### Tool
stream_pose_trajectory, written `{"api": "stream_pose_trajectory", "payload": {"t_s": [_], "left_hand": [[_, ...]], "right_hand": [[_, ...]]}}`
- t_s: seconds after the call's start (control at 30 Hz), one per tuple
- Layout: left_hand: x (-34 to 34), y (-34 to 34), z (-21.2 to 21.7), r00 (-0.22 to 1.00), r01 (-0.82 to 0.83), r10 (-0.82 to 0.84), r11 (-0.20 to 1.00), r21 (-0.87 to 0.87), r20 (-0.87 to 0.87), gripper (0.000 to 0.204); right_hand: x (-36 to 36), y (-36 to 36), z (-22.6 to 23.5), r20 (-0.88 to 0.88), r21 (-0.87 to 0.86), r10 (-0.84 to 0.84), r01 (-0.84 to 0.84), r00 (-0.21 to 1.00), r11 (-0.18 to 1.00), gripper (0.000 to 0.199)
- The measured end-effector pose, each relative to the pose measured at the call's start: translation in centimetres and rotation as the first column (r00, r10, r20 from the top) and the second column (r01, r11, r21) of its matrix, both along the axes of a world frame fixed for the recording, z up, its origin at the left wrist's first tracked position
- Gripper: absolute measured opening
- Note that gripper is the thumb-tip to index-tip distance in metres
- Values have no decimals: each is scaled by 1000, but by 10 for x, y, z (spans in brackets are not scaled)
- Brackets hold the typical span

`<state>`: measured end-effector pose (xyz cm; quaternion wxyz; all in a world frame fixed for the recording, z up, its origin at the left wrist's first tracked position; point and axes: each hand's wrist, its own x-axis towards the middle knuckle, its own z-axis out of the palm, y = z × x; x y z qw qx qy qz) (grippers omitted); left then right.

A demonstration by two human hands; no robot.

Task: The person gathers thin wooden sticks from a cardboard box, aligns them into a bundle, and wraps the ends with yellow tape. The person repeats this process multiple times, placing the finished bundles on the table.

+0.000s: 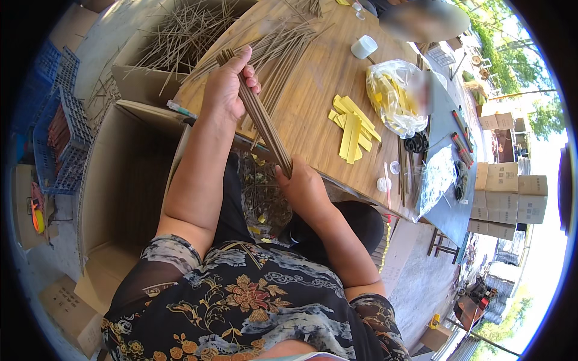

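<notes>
A bundle of thin brown sticks [263, 117], resembling incense sticks, slants across the table's near edge. Around its upper end my left hand [227, 87] is closed, thumb lying along the sticks. My right hand [306, 188] grips the lower end, over the gap between the table and my lap. More loose brown sticks [283, 57] lie on the wooden table [322, 78] just beyond my left hand. To the right of the bundle sits a small pile of yellow strips [351, 129].
An open carton [99, 180] stands at my left; a box behind it holds many loose sticks [189, 36]. A clear bag with yellow strips [391, 96], a white cup [363, 47] and black tape rolls [416, 142] occupy the table's right. Someone sits across the table.
</notes>
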<state>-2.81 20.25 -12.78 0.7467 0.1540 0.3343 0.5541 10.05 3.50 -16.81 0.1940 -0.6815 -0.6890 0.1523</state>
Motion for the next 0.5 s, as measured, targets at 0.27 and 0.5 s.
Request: {"api": "stream_pose_trajectory", "payload": {"t_s": [0.27,0.5], "left_hand": [[-11,5,-7,778,249,-440,871,423,448,26],[11,-4,-11,998,-29,34,996,88,-51,24]], "right_hand": [[4,-4,35,-837,-546,-446,-503,315,669,23],[-1,-12,7,-89,-68,-93,87,992,994,31]]}}
